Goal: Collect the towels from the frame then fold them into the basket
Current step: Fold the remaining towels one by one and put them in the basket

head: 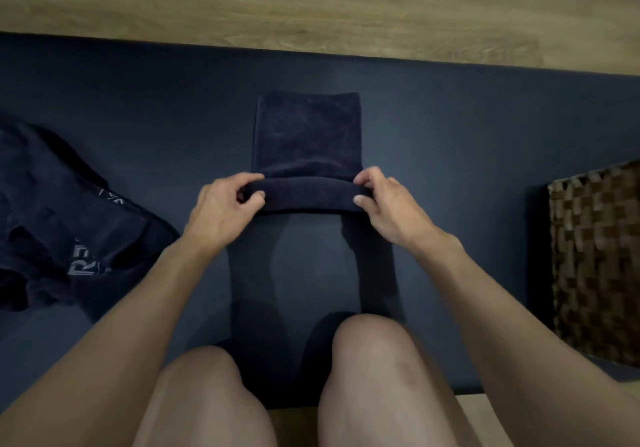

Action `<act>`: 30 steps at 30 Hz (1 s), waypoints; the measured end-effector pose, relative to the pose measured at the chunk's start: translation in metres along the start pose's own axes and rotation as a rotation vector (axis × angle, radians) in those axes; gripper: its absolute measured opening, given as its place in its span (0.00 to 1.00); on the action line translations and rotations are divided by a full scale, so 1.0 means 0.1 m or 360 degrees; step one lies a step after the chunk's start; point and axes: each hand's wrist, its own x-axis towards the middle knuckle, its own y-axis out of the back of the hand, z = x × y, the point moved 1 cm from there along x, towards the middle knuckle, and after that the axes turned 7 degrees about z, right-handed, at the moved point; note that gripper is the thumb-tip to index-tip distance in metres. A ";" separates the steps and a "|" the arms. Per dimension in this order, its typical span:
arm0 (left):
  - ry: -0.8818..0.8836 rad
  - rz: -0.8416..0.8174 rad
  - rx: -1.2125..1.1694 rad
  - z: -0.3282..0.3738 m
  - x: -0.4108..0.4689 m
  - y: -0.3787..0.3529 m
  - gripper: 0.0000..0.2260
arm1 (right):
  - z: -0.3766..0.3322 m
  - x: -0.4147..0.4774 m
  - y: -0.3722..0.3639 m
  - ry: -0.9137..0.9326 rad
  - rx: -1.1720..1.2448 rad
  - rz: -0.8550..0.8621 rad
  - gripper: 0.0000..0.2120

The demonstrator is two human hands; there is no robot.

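So the whole thing's happening on a big dark blue mat (450, 128) laid on a wood floor (311, 3), with the person kneeling at the near edge. Off to their left there's a rumpled heap of towels (62, 211), navy with some white lettering, not yet folded by the look of it. The woven basket (599, 259) sits at the mat's right edge, well apart from the action, and I can't see inside it from here. Dead centre is the towel (306, 135) being worked on: a long narrow strip, same navy, plush, lying flat with square far corners, and its near end turned over into a thick band. The left hand (221, 211) and right hand (388, 207) each pinch one end of that band, fingers curled over the top and thumb tucked against the near side, both clamped on the cloth. My guess is it's mid fold or mid roll. To do it well I'd keep both ends moving forward evenly so the band stays parallel to the far edge, keep the side edges lined up, and press the slack out before letting go, because terry this thick tends to spring open.
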 end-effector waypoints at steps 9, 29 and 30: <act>-0.0735 0.0573 0.0263 0.07 -0.07 -0.07 0.05 | -0.02 0.09 -0.11 0.0426 -0.0145 0.0650 0.04; -0.0001 0.0065 -0.0128 0.12 0.21 0.00 0.24 | -0.01 0.57 0.19 0.0065 0.0136 0.0093 0.14; -0.0046 0.0108 -0.0114 0.11 0.18 -0.03 0.26 | -0.01 0.56 0.16 0.0015 0.0215 0.0120 0.13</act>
